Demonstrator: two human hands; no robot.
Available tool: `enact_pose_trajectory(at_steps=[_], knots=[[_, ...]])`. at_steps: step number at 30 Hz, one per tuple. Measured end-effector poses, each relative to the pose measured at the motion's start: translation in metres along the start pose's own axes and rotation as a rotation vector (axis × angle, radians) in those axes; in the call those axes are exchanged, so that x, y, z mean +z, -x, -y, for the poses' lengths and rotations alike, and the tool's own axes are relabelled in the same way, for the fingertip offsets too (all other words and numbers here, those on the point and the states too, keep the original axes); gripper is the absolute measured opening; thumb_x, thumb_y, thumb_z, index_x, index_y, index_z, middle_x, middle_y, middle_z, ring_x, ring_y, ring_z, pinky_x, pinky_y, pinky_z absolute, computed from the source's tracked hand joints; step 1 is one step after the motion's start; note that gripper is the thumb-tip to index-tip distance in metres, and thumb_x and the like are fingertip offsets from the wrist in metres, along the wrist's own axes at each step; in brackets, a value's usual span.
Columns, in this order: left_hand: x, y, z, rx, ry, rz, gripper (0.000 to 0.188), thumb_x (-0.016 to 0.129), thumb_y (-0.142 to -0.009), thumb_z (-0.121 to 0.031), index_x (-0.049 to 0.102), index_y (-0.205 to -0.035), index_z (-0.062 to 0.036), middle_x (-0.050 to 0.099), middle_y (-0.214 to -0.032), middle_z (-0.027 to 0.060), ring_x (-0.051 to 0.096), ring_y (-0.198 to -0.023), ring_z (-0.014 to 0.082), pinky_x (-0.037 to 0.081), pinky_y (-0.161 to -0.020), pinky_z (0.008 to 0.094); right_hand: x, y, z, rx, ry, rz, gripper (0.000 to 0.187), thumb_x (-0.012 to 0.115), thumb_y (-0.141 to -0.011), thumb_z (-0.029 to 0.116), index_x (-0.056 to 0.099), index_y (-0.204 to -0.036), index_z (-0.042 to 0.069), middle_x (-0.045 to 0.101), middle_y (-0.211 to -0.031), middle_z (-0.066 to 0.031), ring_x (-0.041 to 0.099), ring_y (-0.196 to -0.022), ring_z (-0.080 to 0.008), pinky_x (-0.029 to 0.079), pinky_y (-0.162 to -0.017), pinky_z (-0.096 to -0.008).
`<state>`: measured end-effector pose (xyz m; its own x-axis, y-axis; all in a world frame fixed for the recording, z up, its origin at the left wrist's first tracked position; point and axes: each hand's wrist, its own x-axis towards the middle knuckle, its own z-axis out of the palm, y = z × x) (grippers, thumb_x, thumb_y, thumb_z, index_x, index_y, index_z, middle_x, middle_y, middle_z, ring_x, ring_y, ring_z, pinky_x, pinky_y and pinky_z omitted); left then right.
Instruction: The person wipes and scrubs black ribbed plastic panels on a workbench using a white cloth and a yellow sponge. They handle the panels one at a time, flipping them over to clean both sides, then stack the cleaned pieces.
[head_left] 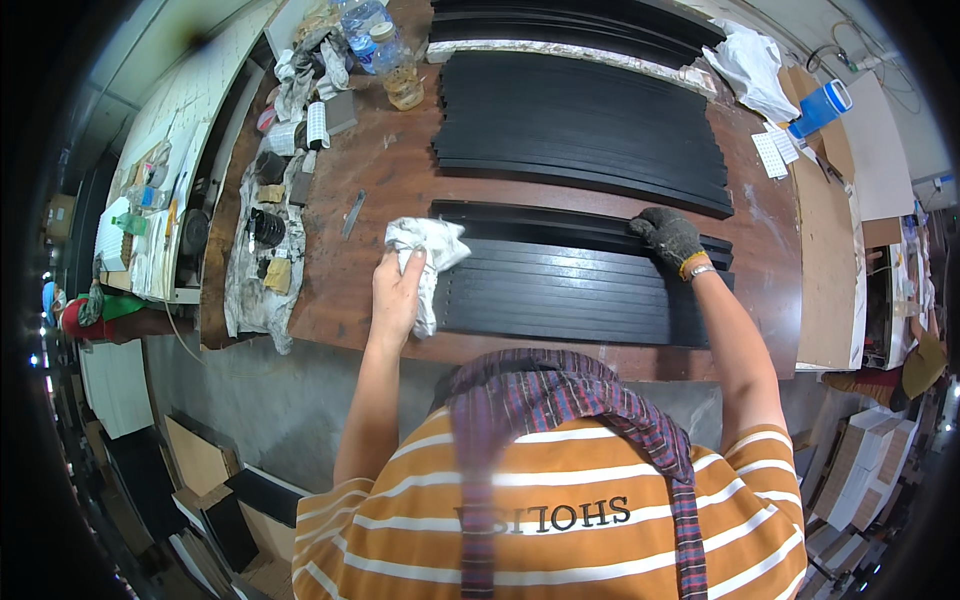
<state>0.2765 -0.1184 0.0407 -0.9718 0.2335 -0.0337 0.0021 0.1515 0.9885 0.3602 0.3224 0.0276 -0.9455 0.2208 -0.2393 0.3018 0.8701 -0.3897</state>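
My bare left hand [398,290] is closed around a crumpled white rag [425,245], at the left end of a row of black strips. A dark grey knit glove with a yellow cuff covers my right hand [668,240]. Its fingers are curled onto a long black strip [545,225] near that strip's right end. Nearer to me, several flat black strips [570,290] lie side by side, their surfaces catching the light. Beyond them lies a wide stack of matching black strips [580,125] with uneven ends. My gloved fingertips are partly hidden against the strip.
The brown table [375,190] carries a steel blade [353,214], a jar [400,75] and a stained cloth [250,290] with small blocks and a black roll. At right are a blue bottle [822,108], a white bag [750,70] and cardboard [830,270].
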Motion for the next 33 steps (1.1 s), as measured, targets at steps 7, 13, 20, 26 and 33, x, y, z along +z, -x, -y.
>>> enact_pose_trajectory(at_steps=[7,13,20,26,33], knots=[[0.051,-0.016,-0.061,0.181,-0.038,-0.079,0.049,0.061,-0.094,-0.001,0.048,-0.141,-0.0018,0.058,-0.129,0.0128,0.058,-0.118,0.0227,0.046,-0.103,0.0349,-0.026,0.016,0.061,0.008,0.106,-0.042,0.044,0.059,-0.096,0.046,0.070,-0.108,0.005,0.072,-0.102,-0.0194,0.067,-0.099,-0.0384,0.051,-0.087,-0.0482],[0.143,-0.002,-0.071,1.050,-1.021,0.471,0.056,0.067,-0.085,-0.023,0.055,-0.140,-0.0153,0.055,-0.144,0.0079,0.057,-0.128,0.0251,0.040,-0.108,0.0554,-0.013,0.072,0.102,-0.407,0.228,-0.064,0.062,0.076,-0.079,0.049,0.066,-0.124,0.007,0.069,-0.117,-0.0183,0.066,-0.105,-0.0356,0.052,-0.089,-0.0456],[-0.035,-0.122,-0.051,0.511,-0.993,-0.053,0.045,0.055,-0.087,0.001,0.059,-0.132,-0.0027,0.071,-0.112,0.0188,0.068,-0.102,0.0384,0.054,-0.087,0.0453,-0.030,0.154,0.089,-0.168,-0.054,-0.179,0.057,0.080,-0.071,0.043,0.069,-0.113,0.007,0.071,-0.096,-0.0171,0.069,-0.089,-0.0356,0.054,-0.077,-0.0443],[0.006,-0.063,-0.094,0.607,-0.460,-0.039,0.040,0.052,-0.089,0.005,0.061,-0.128,-0.0025,0.068,-0.112,0.0192,0.069,-0.096,0.0360,0.058,-0.084,0.0421,-0.021,0.160,0.102,0.133,0.001,-0.071,0.061,0.085,-0.067,0.039,0.069,-0.114,0.002,0.072,-0.099,-0.0203,0.068,-0.093,-0.0389,0.054,-0.081,-0.0442],[0.089,-0.037,-0.077,1.320,-0.941,0.313,0.040,0.062,-0.088,-0.013,0.064,-0.124,-0.0300,0.062,-0.132,-0.0015,0.057,-0.125,0.0174,0.039,-0.110,0.0553,-0.012,0.168,0.119,-0.023,-0.105,-0.272,0.050,0.083,-0.069,0.041,0.071,-0.102,0.005,0.070,-0.082,-0.0185,0.068,-0.079,-0.0400,0.054,-0.070,-0.0445]])
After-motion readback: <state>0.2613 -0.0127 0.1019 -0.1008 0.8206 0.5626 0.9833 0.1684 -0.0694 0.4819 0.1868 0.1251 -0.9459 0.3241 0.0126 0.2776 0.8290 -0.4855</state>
